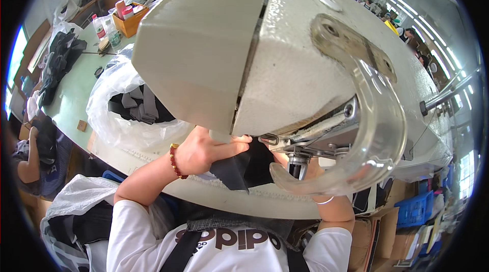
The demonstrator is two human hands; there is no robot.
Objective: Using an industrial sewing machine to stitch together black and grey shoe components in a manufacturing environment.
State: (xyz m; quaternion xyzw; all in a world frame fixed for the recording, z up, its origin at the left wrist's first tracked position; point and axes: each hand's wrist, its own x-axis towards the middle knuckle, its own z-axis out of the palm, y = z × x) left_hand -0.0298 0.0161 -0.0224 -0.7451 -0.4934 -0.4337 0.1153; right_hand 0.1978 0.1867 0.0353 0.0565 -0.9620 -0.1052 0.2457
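Observation:
A large pale sewing machine (300,58) fills the upper middle of the head view, with a clear curved guard (387,134) at its front. Under its head lies a dark fabric piece (237,172), one corner hanging toward me. My left hand (204,150), with a beaded bracelet at the wrist, grips this fabric at its left, fingers stretched toward the needle area. On the other side, my right hand (313,170) is mostly behind the guard and machine parts. Its fingers are hidden, so I cannot see their hold. The needle itself is out of sight.
Left of the machine, a white plastic bag (102,114) holds grey and black fabric pieces (142,106). Farther back stand a wooden box (130,24) and bottles (98,27). Another person's arm (31,162) shows at far left. A blue crate (413,210) is at lower right.

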